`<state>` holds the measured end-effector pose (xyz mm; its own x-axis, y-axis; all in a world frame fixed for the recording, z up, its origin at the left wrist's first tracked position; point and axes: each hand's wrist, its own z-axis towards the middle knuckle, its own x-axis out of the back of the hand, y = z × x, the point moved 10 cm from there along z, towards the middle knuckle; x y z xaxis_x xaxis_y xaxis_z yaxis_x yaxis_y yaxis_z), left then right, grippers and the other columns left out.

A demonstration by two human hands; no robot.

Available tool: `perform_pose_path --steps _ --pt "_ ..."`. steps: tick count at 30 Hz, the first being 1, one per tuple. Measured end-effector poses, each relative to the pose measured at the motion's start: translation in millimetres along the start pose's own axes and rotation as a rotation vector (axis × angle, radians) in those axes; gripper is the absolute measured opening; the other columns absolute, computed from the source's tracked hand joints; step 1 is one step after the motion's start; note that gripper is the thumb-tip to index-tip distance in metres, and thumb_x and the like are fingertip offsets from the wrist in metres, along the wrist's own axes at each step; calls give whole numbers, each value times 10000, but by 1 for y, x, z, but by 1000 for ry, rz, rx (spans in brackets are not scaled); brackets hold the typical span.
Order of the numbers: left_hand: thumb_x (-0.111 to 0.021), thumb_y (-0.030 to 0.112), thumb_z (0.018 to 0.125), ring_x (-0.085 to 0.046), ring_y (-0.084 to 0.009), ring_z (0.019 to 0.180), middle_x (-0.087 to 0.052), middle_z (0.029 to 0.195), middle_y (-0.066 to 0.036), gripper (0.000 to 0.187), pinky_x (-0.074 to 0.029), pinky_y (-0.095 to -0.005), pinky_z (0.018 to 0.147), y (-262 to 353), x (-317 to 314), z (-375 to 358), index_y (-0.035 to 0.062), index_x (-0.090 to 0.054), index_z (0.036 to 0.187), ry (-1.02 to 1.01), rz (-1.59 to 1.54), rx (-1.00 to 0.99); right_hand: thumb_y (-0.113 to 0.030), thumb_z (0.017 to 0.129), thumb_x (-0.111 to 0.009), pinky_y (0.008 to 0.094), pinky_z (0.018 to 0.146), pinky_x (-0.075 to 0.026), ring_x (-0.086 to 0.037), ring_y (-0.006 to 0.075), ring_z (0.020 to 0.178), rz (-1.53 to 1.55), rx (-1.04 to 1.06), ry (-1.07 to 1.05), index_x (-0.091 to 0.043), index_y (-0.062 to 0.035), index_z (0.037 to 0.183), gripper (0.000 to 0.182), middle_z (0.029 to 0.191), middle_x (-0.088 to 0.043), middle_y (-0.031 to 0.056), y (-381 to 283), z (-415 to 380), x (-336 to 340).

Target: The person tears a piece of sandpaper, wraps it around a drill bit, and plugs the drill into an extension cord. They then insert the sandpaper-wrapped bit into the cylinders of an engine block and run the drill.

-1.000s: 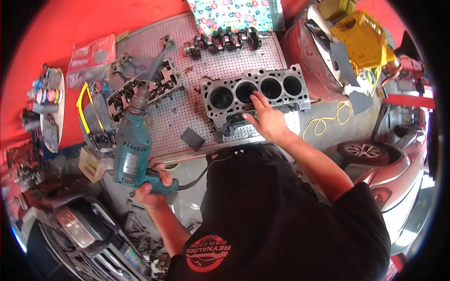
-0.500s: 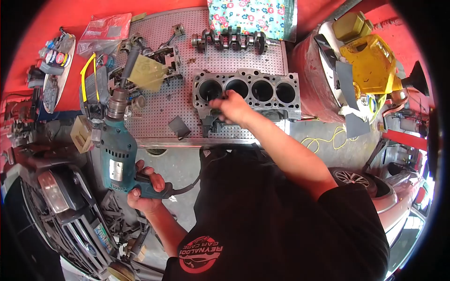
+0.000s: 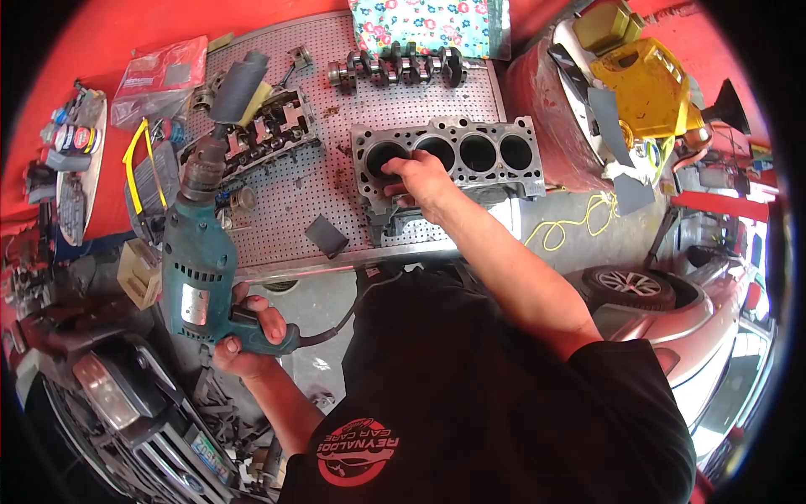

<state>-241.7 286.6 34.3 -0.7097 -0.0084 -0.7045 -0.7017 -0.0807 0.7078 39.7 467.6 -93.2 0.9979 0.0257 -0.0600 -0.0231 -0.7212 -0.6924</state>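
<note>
My left hand (image 3: 252,329) is wrapped round the handle of a teal power drill (image 3: 195,260), which points up and away. In the drill's chuck sits a dark cylindrical roll (image 3: 239,91) with a tan sheet loose at its side. My right hand (image 3: 416,178) rests at the engine block (image 3: 504,191), its fingers apart over the edge of the leftmost bore (image 3: 387,159); nothing shows in it. A small dark square sheet (image 3: 326,236) lies on the perforated bench (image 3: 285,220) left of the block.
Behind the block lies a crankshaft (image 3: 401,67) below a floral cloth (image 3: 420,25). A cylinder head (image 3: 273,133) is at the left. Right stand a drum (image 3: 546,109) and yellow case (image 3: 642,84). A car (image 3: 143,403) is at the lower left.
The tan sheet is now mostly hidden behind the dark roll, which has swung more upright. My right hand has settled at the leftmost bore, and the whole view has shifted slightly.
</note>
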Motion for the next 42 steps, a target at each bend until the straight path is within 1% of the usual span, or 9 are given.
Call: perform_pose_path --steps 7,9,12,16,22,26,32,36,42 --pt "-660 232 772 -678 -322 844 -599 1364 -249 859 -561 -437 737 -32 -8 56 -83 -341 1504 -271 -199 206 -275 851 -816 341 793 -549 -663 194 952 -226 614 -47 -514 -8 1414 692 1175 -657 165 -16 -98 -29" --pt "-658 162 772 -654 -382 1114 -485 1493 -242 886 -576 -508 896 -59 -31 67 -44 -283 1548 -360 -255 298 -288 831 -859 399 1115 -382 -501 216 1314 -220 348 -448 -456 -31 1482 809 1394 -554 129 -8 -142 -68" --pt "-756 112 778 -536 -380 1337 -458 1522 -196 908 -508 -521 1053 -119 -81 76 -38 -290 1543 -349 -232 467 -293 752 -916 406 1083 -436 -526 218 1296 19 382 -385 -459 -14 1449 878 1375 -579 131 -46 -168 -63" --pt "-816 157 780 -560 -262 1259 -560 1408 -98 704 -450 -420 1064 -175 -130 70 38 -518 1407 -471 134 429 -188 808 -860 373 893 -557 -692 192 921 156 397 -71 -621 25 1198 504 1017 -720 97 -65 -176 6" --pt "-911 322 673 -655 -328 1009 -686 1092 -168 785 -507 -462 925 -210 -203 55 66 -586 1340 -1198 882 143 -290 655 -862 441 1000 -522 -669 319 1124 277 440 144 -558 47 1274 768 1165 -687 188 -1 -206 116" --pt "-686 173 796 -690 -365 692 -686 724 -138 580 -544 -496 646 -239 -151 136 91 -544 1352 -1206 1874 114 -377 589 -883 493 991 -534 -674 349 1099 298 379 222 -489 14 1320 917 1166 -670 208 51 -224 167" --pt "-629 110 796 -717 -361 802 -718 834 -190 647 -545 -490 723 -271 -120 192 142 -532 1436 -1523 2327 435 -277 553 -927 440 930 -557 -669 283 1084 450 255 317 -514 8 1311 909 1202 -666 191 118 -222 213" --pt "-656 92 792 -706 -329 738 -693 801 -195 697 -538 -456 693 -267 -133 182 89 -480 1467 -1470 2193 540 -178 579 -937 428 940 -549 -642 252 1124 412 203 260 -514 -15 1318 867 1251 -650 158 136 -209 231" --pt "-618 2 847 -587 -141 645 -654 776 -115 830 -484 -289 608 -284 -117 148 -32 -205 1566 -674 1304 1318 -156 586 -939 435 964 -539 -636 253 1134 443 186 173 -485 -27 1336 885 1263 -643 151 136 -193 243"
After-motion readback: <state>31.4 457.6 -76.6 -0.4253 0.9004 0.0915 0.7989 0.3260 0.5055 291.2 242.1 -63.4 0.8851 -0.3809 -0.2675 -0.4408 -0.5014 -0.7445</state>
